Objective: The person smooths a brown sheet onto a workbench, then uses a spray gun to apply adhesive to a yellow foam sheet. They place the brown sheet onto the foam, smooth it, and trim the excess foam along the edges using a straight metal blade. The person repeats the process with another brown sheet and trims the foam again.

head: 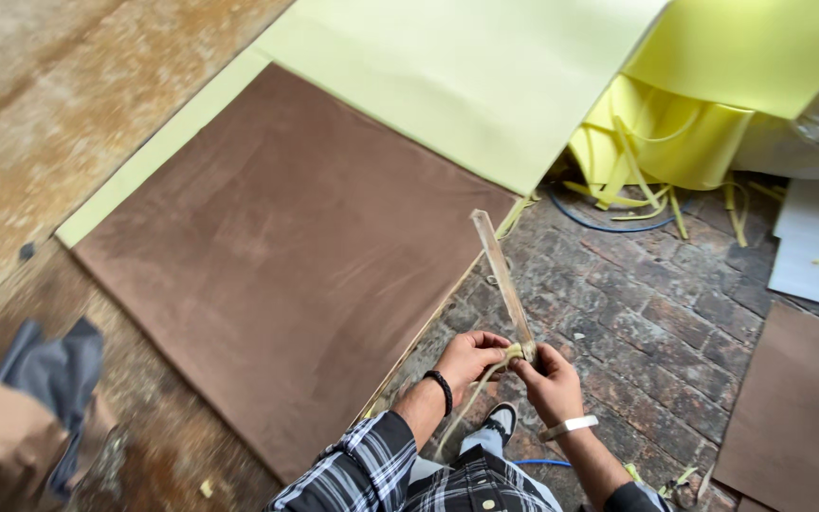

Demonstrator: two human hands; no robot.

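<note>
Left hand (467,356) and right hand (549,377) meet at base of a thin clear strip (501,273), pinching pale yellow scrap (512,353). Brown sheet (277,256) on worktable (68,114); yellow foam sheet (457,76) behind; brick floor (656,322) below.

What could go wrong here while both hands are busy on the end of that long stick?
1. The stick juts up and out from the left hand and right hand; its far end might swing into the brown sheet or the yellow foam.
2. Both hands pinch a thin pale strip at the stick's base; a slip could possibly scrape fingers.
3. Yellow offcuts and a blue cable lie on the brick floor, a likely trip hazard.
</note>
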